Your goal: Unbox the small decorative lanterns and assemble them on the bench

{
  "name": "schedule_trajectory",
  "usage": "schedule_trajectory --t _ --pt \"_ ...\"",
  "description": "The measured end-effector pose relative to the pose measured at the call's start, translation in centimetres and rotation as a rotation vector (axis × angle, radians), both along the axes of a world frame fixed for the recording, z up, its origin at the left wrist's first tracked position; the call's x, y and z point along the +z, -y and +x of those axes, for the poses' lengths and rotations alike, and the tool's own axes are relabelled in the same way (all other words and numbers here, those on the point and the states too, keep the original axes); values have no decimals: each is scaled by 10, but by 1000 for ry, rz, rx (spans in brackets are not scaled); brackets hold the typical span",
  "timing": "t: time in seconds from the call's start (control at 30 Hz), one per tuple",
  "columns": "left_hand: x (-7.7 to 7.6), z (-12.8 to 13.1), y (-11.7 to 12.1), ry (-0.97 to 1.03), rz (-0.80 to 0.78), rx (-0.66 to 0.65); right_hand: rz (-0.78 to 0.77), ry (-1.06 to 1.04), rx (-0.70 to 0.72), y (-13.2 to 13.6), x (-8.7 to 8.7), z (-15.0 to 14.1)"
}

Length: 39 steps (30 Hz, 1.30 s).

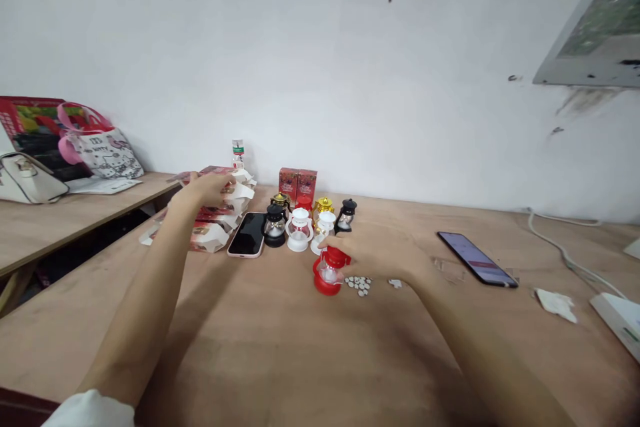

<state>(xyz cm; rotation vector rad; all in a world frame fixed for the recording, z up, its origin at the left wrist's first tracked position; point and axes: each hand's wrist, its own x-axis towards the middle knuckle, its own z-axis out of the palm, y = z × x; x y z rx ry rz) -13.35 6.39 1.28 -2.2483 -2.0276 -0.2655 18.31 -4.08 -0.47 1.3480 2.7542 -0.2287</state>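
Observation:
My right hand (377, 252) is closed on the top of a small red lantern (329, 275), which stands upright on the table. My left hand (204, 189) reaches over a pile of flattened red and white boxes (207, 235), fingers stretched out and touching the upper ones. Between the hands stands a group of small lanterns: a black lantern (275, 230), a white lantern (299, 235), a gold lantern (324, 205) and several others. Little round white pieces (359, 283) lie beside the red lantern, partly below my right hand.
Two upright red boxes (298, 184) stand behind the lanterns, near a small bottle (238, 152). One phone (247, 235) lies beside the pile, another phone (477, 258) at the right. A cable (555, 240) and crumpled white paper (556, 304) are farther right. Bags (107, 153) sit on the left table.

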Motion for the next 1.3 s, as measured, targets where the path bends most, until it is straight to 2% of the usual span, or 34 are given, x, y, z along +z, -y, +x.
schedule_trajectory --t 0.13,0.27,0.33,0.43,0.53,0.6,0.67,0.77,0.87,0.9,1.0,1.07,1.13,1.2,1.3 --pt "-2 -6 2 -90 78 95 59 20 -5 0 0 -1" --pt "-6 -10 5 -55 88 81 119 42 -1 -3 -4 0" --pt "-2 -12 7 -61 95 83 139 50 34 -6 -5 2" --pt "12 -12 12 -67 135 79 170 4 58 -9 -3 9" --pt "27 3 24 -28 228 -48 196 -151 46 -9 3 17" --pt "33 24 38 80 285 -222 223 -282 49 -9 6 21" --pt "31 52 52 248 276 -427 268 -412 53 -10 9 25" --pt "14 97 65 469 76 -666 369 -584 32 -11 11 28" --pt "-9 130 65 677 -85 -801 472 -761 7 -12 13 30" --pt "-16 138 64 756 -99 -815 488 -817 4 -12 15 30" --pt "-33 154 61 974 -161 -749 471 -900 1 -13 15 26" --pt "-41 163 62 1078 -250 -698 492 -908 -18 -14 9 21" --pt "-51 171 66 1159 -299 -660 593 -919 -62 -15 -7 16" --pt "-65 178 72 1214 -286 -623 716 -906 -104 -15 -31 14" --pt "-94 181 82 1256 -303 -605 742 -775 -19 -12 -76 18"
